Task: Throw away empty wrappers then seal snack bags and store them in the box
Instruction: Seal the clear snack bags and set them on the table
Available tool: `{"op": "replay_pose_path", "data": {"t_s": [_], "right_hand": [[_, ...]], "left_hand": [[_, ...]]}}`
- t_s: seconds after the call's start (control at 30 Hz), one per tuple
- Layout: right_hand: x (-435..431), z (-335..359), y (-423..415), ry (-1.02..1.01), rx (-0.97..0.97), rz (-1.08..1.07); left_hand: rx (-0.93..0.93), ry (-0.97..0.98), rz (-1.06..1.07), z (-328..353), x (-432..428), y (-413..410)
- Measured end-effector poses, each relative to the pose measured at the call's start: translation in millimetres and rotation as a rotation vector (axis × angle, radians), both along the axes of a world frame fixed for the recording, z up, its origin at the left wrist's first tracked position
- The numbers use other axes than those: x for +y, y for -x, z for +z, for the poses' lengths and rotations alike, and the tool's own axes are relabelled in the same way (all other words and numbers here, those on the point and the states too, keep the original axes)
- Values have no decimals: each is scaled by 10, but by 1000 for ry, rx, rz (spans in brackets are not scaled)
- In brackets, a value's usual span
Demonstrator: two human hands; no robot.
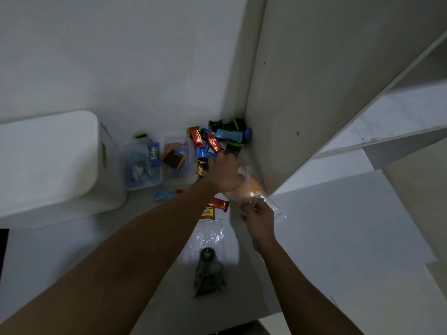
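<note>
White box [48, 163], orange snack bag [251, 188]

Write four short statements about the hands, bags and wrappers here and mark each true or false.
1. The left hand and right hand both hold the clear plastic bag of orange snacks. True.
2. The big white plastic box stands right of both hands. False: it stands to their left.
3. Red, blue and green wrappers are piled in the corner. True.
4. The clear bag of dark snacks lies inside the clear plastic tub. False: it lies on the shelf surface, near the camera.
</note>
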State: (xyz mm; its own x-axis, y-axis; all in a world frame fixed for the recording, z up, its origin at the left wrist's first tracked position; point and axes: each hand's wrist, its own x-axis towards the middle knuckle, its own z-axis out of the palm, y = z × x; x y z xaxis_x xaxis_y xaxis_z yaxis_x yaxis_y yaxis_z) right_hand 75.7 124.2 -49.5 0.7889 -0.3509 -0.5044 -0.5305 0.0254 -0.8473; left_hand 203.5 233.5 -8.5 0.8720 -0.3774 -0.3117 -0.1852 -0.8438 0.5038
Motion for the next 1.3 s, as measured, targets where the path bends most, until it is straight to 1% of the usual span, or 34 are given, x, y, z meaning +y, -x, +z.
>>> {"op": "replay_pose_path", "data": {"t_s": [0.13, 0.27, 0.37, 0.47, 0.53, 0.6, 0.73, 0.87, 0.93, 1.1, 1.2, 1.3], "right_hand": [[139, 324, -48, 32, -150, -21], [296, 739, -68, 65, -307, -19], [464, 1183, -62, 59, -419, 19], [702, 1742, 18, 35, -557, 100], [884, 2107, 117, 8, -635, 132], [1067, 2463, 236, -27, -710, 156], [1377, 3057, 457, -67, -860, 193], [1649, 3544, 662, -19, -1063, 193], [1783, 3724, 758, -35, -1121, 178], [1973, 4012, 965, -120, -1146, 249], [2026, 4123, 1055, -90, -1155, 315], [2092, 4168, 1122, -81, -1149, 339]], "left_hand": [[23, 231, 180, 184, 439, 109], [62, 410, 315, 471, 852, 384], [47, 573, 336, 841, 1078, 650], [42, 830, 376, 1310, 1241, 934], [-3, 1004, 397, 1643, 1359, 1102], [-61, 1111, 402, 1990, 1490, 1260], [-211, 1212, 405, 2604, 1777, 1562], [-378, 1259, 370, 3138, 2007, 1850], [-437, 1285, 351, 3353, 2087, 1993], [-554, 1310, 352, 3676, 2268, 2252], [-642, 1256, 324, 3779, 2365, 2363], [-685, 1242, 299, 3843, 2403, 2446]]}}
